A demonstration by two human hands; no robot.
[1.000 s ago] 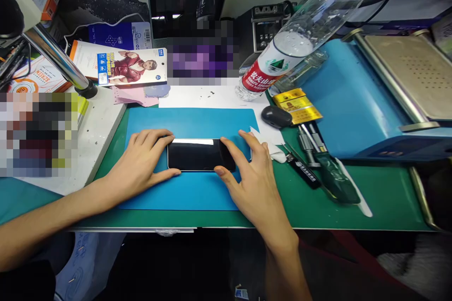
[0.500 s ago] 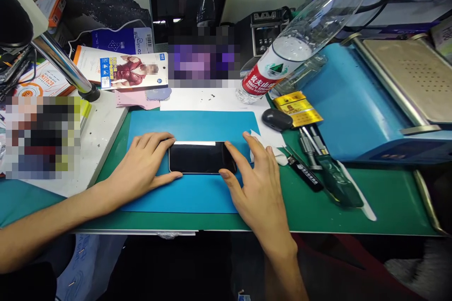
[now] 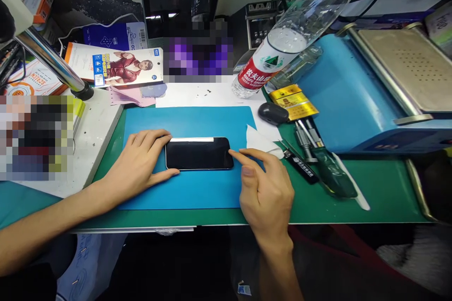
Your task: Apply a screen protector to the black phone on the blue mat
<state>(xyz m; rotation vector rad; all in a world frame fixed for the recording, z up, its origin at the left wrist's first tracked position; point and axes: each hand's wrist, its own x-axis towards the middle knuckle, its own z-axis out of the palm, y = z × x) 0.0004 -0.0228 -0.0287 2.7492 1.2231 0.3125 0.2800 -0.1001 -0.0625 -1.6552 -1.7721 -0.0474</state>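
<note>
— What's the biggest thing here?
— A green table (image 3: 212, 217), with a flat blue mat (image 3: 190, 193) on it.
— And the hands?
— The left hand (image 3: 141, 160) pinches the left end of the phone (image 3: 197, 155), thumb on the near side and fingers on the far side. The right hand (image 3: 268, 188) points at the other end. Its thumb is bent, and I can't tell if its curled fingers hold anything.
— Where's the phone?
— Flat on the mat, dark glass up.
— So which part of the job is this?
— I think the left hand steadies the phone while the right one checks its end.
— What does the next move need?
— A soft touch, I'd say, and a firm left hand, or the phone could slide.
— And the smallest bit?
— The pointing finger (image 3: 237, 156). Its tip is right at the phone's edge, but I can't tell if it presses.
</note>
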